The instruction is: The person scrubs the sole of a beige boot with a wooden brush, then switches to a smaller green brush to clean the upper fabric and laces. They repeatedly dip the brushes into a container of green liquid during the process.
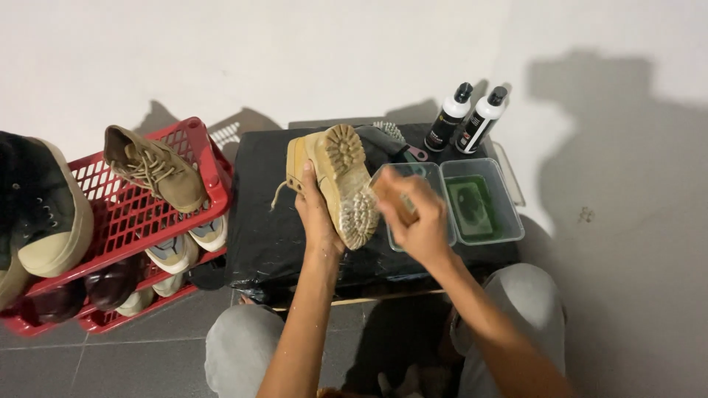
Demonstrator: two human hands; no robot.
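We hold a tan boot [341, 184] sole-up over the black-covered table [258, 243], near its front edge. Our left hand [318, 214] wraps the boot from the left, fingers closed around its upper. The boot's long axis runs from the heel, up toward the table's back edge, down to the toe nearest us. Our right hand [417, 221] sits just right of the toe, fingers curled tight on a brush [387, 193] that touches the sole there. So the sole lies to the left of our right fingers. Two clear tubs [509, 221] stand beside that hand.
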